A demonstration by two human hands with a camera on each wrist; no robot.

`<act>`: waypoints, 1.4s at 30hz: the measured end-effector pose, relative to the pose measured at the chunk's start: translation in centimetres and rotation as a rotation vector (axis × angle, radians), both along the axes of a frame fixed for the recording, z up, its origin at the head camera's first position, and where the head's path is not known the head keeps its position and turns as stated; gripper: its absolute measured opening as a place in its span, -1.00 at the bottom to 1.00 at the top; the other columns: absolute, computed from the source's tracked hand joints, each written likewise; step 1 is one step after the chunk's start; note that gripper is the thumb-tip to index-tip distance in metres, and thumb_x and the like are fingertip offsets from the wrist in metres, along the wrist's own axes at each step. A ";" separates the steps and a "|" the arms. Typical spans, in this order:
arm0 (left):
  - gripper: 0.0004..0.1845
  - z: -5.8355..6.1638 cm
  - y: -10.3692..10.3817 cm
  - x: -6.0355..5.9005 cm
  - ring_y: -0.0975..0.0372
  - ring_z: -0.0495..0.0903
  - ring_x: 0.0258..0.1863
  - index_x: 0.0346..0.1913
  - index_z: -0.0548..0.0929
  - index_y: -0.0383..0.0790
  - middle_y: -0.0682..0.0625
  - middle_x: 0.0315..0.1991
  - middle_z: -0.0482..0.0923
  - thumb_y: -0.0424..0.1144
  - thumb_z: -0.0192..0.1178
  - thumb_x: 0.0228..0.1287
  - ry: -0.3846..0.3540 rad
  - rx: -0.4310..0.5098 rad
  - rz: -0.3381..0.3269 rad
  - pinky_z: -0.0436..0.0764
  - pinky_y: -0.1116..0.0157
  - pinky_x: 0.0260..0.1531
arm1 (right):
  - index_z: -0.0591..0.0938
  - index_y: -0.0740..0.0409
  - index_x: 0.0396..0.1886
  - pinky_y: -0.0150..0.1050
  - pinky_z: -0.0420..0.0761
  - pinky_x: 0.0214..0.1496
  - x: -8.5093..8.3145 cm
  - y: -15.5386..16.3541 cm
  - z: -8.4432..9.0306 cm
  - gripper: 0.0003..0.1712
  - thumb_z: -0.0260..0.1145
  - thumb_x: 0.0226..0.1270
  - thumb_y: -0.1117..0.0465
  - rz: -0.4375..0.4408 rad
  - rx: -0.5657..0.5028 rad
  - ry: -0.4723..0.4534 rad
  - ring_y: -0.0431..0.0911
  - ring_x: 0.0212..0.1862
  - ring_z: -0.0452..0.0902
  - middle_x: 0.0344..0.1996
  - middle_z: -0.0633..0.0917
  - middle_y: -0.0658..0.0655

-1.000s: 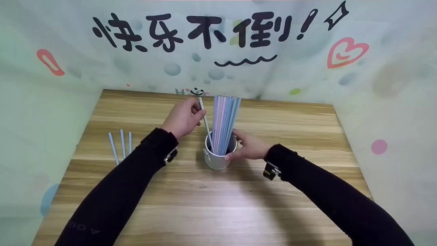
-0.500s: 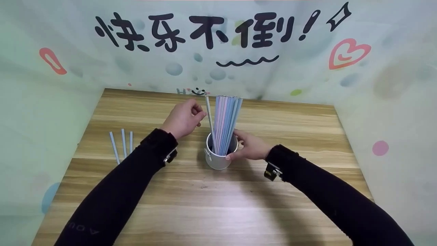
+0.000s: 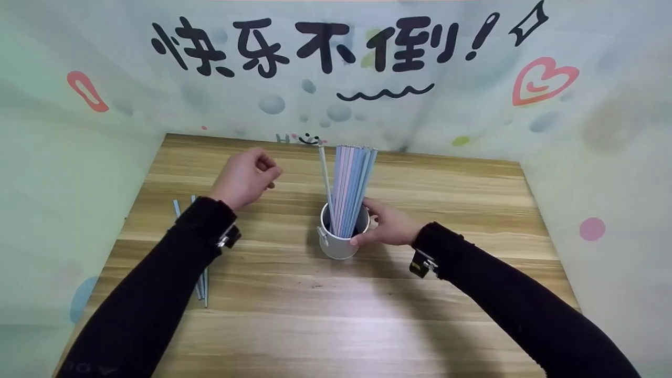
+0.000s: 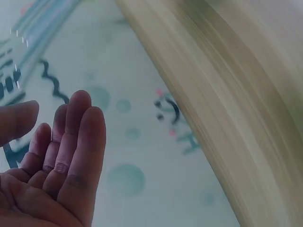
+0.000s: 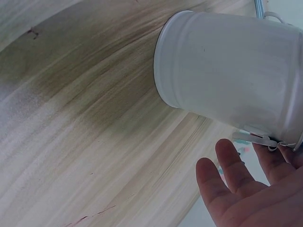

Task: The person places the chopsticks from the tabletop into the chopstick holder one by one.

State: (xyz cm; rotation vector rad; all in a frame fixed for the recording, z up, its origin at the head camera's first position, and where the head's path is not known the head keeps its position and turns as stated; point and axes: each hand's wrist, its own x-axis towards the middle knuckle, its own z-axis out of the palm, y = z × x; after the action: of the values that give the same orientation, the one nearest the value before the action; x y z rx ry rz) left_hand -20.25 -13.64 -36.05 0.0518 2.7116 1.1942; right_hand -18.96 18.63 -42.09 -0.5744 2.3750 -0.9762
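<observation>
A white metal pail (image 3: 339, 248) stands upright on the wooden table, holding a bundle of blue and pink chopsticks (image 3: 350, 184). One pale chopstick (image 3: 325, 173) leans apart from the bundle at the pail's left. My right hand (image 3: 391, 226) holds the pail's right side, thumb at the front rim and fingers behind. In the right wrist view, two fingers extend beside the pail's handle end (image 5: 253, 138). My left hand (image 3: 245, 177) hovers left of the pail with nothing in it, fingers loosely bent. The left wrist view shows its thumb apart from the fingers (image 4: 93, 142).
Several loose blue chopsticks (image 3: 206, 294) lie at the table's left, partly hidden under my left forearm. A printed cloth backdrop (image 3: 462, 115) borders the table (image 3: 451, 199) at the back and both sides.
My left hand let go of the pale chopstick, which came to lean upright in the pail, then withdrew leftward over the loose chopsticks. The right hand stays on the pail.
</observation>
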 end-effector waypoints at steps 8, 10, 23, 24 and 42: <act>-0.68 -2.1 -5.2 0.3 0.09 0.71 -0.23 0.07 0.54 -0.36 -0.23 -0.05 0.64 -0.14 0.15 0.51 -0.032 -0.073 0.077 0.62 0.37 -0.35 | 0.22 -0.05 0.60 0.19 0.38 0.45 0.1 0.3 0.1 0.13 0.62 0.08 0.00 0.001 0.017 0.005 0.20 0.40 0.40 0.41 0.49 0.19; -0.66 -3.1 -6.4 0.4 0.13 0.69 -0.28 0.07 0.54 -0.39 -0.25 -0.05 0.65 -0.15 0.14 0.50 -0.035 -0.099 0.090 0.60 0.37 -0.37 | 0.22 -0.05 0.60 0.18 0.38 0.45 0.0 0.2 0.1 0.13 0.62 0.08 -0.01 0.004 0.022 0.007 0.19 0.40 0.40 0.40 0.49 0.19; -0.55 -7.6 -10.7 -0.2 -0.14 0.59 -0.14 0.06 0.54 -0.58 -0.47 0.02 0.59 -0.16 0.11 0.44 -0.100 -0.345 0.100 0.61 -0.04 -0.09 | 0.24 -0.09 0.58 0.15 0.44 0.40 0.0 0.1 0.2 0.11 0.62 0.07 -0.02 -0.004 0.028 0.012 0.17 0.35 0.43 0.36 0.52 0.17; -0.55 -7.9 -10.8 -0.1 -0.15 0.60 -0.13 0.07 0.54 -0.60 -0.48 0.02 0.59 -0.17 0.10 0.43 -0.094 -0.362 0.093 0.62 -0.06 -0.07 | 0.24 -0.08 0.58 0.14 0.44 0.39 0.0 0.1 0.2 0.11 0.62 0.07 -0.02 -0.003 0.028 0.014 0.18 0.35 0.44 0.36 0.52 0.18; -0.49 -10.3 -11.1 0.7 0.21 0.36 -0.69 -0.78 0.32 -0.10 0.09 -0.77 0.31 -0.20 0.16 0.37 -0.088 -0.403 0.119 0.38 0.35 -0.65 | 0.26 -0.06 0.58 0.17 0.43 0.40 0.2 0.2 0.2 0.10 0.62 0.08 0.00 -0.012 0.005 0.006 0.18 0.33 0.46 0.32 0.56 0.21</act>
State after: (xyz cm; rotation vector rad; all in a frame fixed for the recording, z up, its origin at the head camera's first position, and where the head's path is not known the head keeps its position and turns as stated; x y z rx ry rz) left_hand -19.57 -24.74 -46.35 -0.2124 2.8498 0.6366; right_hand -18.77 18.79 -41.92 -0.5624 2.3886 -0.9747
